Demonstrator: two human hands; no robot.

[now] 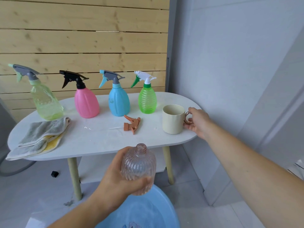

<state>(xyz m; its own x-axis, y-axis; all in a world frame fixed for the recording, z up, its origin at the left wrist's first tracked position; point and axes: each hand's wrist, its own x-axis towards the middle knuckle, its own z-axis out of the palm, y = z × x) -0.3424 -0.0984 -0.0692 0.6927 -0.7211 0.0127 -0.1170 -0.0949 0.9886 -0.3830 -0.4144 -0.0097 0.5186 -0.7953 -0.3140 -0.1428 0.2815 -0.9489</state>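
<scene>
At lower centre, the left hand (115, 176) grips an uncapped clear pink bottle (139, 168) over a blue basin (164, 209). At right, the right hand (197, 122) holds the handle of a cream mug (172, 120) on the table (98, 139).

Mug (172, 120) stands right of sprayer head (132, 125) on table (102, 142).

Bright, even daylight, soft shadows, faint glare on the white table (102, 142), wide-angle bending at edges.

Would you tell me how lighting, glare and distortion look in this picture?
Head view: soft, even light with faint shadows; the wide-angle lens bows the wall planks; small glints mark a wet patch on the table; left hand, bottle, right hand and cup look sharp.
</scene>
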